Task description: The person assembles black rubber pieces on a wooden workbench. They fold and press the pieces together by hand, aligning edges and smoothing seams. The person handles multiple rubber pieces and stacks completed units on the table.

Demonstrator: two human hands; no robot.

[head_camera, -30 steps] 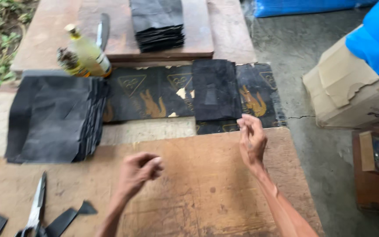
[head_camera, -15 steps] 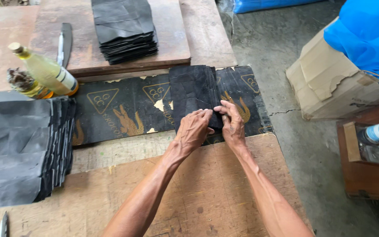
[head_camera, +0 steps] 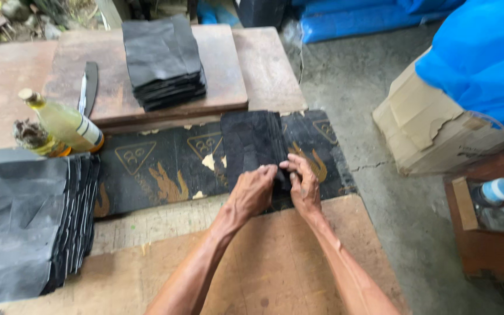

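A small stack of black sheets (head_camera: 252,143) lies on a black printed mat (head_camera: 164,172) at the middle of the work surface. My left hand (head_camera: 253,191) rests on the stack's near edge with fingers curled over it. My right hand (head_camera: 303,184) is beside it, thumb and fingers pinching the stack's near right corner. Both hands touch the same stack.
A large pile of black sheets (head_camera: 24,224) sits at the left. Another stack (head_camera: 163,61) lies on a wooden board (head_camera: 223,76) at the back, beside a dark knife (head_camera: 88,87). A yellow bottle (head_camera: 68,123) stands near it. Cardboard box (head_camera: 433,131) and blue bag (head_camera: 485,64) at right.
One second ago both hands were apart above the wooden board; they moved forward onto the small black stack and now grip its near edge. The view shifted right.
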